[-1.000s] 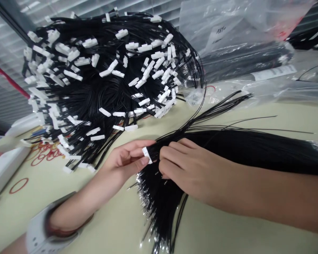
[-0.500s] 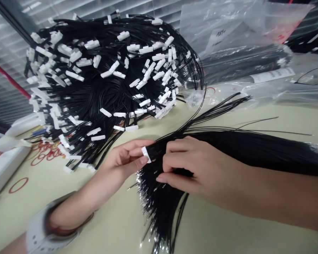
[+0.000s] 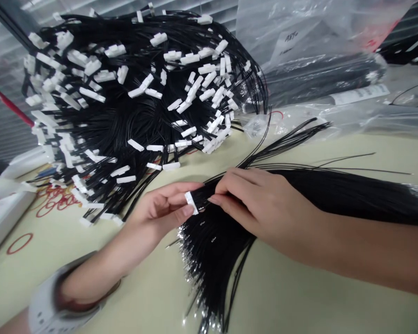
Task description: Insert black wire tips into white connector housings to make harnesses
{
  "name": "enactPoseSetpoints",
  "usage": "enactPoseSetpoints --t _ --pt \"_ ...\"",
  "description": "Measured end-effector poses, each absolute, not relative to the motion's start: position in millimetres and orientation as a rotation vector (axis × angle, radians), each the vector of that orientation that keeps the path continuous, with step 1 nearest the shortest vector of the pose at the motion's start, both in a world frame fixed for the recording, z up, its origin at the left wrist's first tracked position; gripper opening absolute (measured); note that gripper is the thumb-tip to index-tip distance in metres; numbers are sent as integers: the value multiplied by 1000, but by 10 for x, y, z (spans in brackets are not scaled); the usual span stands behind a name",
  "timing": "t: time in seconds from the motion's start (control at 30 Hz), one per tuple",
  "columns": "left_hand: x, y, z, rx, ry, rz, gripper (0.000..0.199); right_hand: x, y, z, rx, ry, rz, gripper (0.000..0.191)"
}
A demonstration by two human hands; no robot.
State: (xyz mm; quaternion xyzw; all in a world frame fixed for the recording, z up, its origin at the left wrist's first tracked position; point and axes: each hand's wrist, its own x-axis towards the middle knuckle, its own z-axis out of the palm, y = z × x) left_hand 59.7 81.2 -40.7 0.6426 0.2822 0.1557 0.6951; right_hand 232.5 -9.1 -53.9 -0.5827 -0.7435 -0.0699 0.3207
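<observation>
Left hand (image 3: 162,208) pinches the white connector (image 3: 191,202) at the edge of the fanned black wires (image 3: 212,260) | right hand (image 3: 268,197) — thumb and forefinger close together near the connector, cannot tell if gripping a wire | likely good handling — connector steady, wires straight, untangled

Left hand (image 3: 159,217) pinching, palm turned inward; right hand (image 3: 264,202) pinching, back uppermost

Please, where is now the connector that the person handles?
Near the middle of the head view, the white connector is held in the left hand, left of the right hand, just above the fanned silver-tipped wires.
</observation>
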Motion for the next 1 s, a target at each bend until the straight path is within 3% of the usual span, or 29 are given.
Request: enactPoseSetpoints --t 1.0 --pt "593 705 -380 1620 691 343 27 2232 -109 -663 -1354 -2034 -290 29"
